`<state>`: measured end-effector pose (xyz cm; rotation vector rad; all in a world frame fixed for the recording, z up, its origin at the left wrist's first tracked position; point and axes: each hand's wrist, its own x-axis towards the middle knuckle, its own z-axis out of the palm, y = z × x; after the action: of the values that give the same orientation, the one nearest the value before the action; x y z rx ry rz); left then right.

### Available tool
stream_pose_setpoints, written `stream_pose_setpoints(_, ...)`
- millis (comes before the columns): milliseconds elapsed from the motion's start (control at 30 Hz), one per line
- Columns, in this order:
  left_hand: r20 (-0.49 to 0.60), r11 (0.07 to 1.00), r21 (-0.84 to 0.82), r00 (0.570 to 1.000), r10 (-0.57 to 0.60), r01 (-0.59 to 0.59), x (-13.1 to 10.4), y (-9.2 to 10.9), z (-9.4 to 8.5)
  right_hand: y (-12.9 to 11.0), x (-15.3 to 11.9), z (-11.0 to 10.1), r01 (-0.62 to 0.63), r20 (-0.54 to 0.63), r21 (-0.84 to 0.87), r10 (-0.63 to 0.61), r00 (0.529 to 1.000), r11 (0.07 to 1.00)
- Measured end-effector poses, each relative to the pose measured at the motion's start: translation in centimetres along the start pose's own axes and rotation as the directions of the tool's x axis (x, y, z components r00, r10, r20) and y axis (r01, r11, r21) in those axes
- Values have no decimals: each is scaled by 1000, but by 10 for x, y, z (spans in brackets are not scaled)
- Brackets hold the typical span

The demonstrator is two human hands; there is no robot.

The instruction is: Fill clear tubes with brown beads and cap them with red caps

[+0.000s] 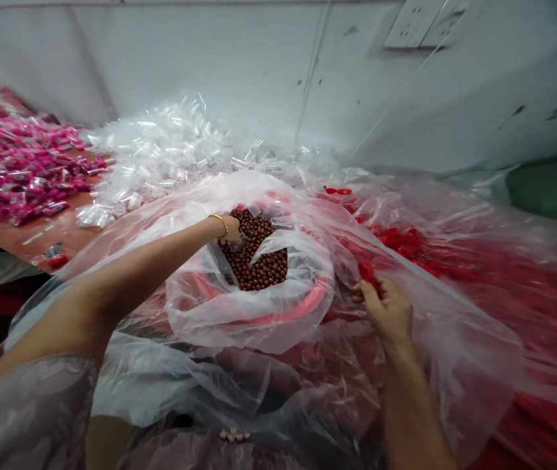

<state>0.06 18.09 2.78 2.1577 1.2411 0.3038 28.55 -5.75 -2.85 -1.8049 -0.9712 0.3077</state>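
Observation:
A basin lined with a clear plastic bag [254,326] holds many small round brown balls [263,264]. My left hand [232,232], below a gold bracelet [220,225], reaches in at the balls' upper left edge. Its fingers are bent around something clear and small that is hard to make out. To the right of the basin, my right hand [389,307] pinches a small red plastic piece [366,271] with a rounded end, held above the plastic sheeting.
Pink wrapped pieces [29,170] are heaped at the far left. Clear small tubes [161,156] are piled behind the basin, against the wall. More red pieces [400,241] lie under clear sheeting at the right. A small colourful item [56,258] rests near the left table edge.

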Motion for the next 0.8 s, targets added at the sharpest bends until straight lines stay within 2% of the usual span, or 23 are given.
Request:
stream_pose_setpoints(100, 91, 990, -24, 986, -138, 141, 13, 5, 16, -13, -7, 0, 17, -2, 110, -17, 1000, 994)
stream_pose_setpoints(233, 69, 961, -212, 983, -168, 179, 9, 11, 27, -27, -15, -3, 19, 14, 283, -24, 1000, 959)
stream_pose_setpoints(333, 13, 908, -406, 994, -107, 104, -5, 13, 25, -37, -18, -3, -14, 37, 400, -1, 999, 916)
stream_pose_setpoints(400, -34, 837, -547, 999, -43, 17, -15, 14, 22, -45, -20, 0, -38, 64, 448, 10, 998, 893)
stream_pose_setpoints(500, -98, 615, -779, 992, 75, -124, -31, 16, 17, -58, -22, 9, -27, 105, 479, -26, 994, 878)
stream_pose_setpoints(567, -105, 472, -867, 985, 138, -159, -44, 15, 14, -68, -22, 18, 7, 134, 461, -77, 988, 888)
stream_pose_setpoints(667, -63, 411, -902, 982, 179, -133, -65, 14, 13, -86, -19, 35, 88, 193, 404, -178, 965, 911)
stream_pose_setpoints(800, 15, 407, -910, 974, 227, -81, -89, 13, 18, -113, -12, 66, 281, 236, 301, -357, 904, 911)
